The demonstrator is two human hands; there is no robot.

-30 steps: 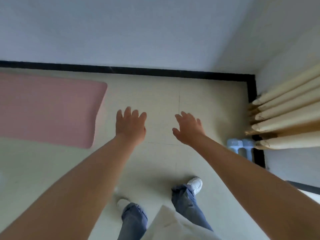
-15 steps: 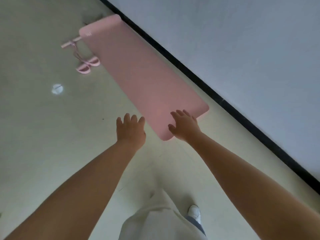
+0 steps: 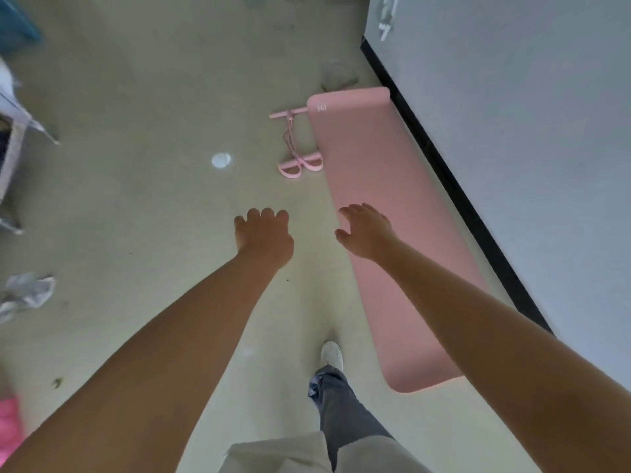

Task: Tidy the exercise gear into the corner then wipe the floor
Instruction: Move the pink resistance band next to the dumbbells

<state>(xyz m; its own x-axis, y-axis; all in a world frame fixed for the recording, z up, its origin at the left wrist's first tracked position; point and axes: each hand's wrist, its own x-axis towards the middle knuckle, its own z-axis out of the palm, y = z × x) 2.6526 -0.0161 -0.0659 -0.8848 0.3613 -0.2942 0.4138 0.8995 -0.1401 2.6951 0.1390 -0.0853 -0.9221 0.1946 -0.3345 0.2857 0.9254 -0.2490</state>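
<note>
Reaching forward, left hand and right hand hold nothing (grips loosely apart) above the mat.

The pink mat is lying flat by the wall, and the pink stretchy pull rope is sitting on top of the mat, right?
Not quite. The pink mat does lie flat by the wall, but the pull rope is not on top of it. The head view shows the rope on the floor, beside the mat's far end, on the side away from the wall.
</note>
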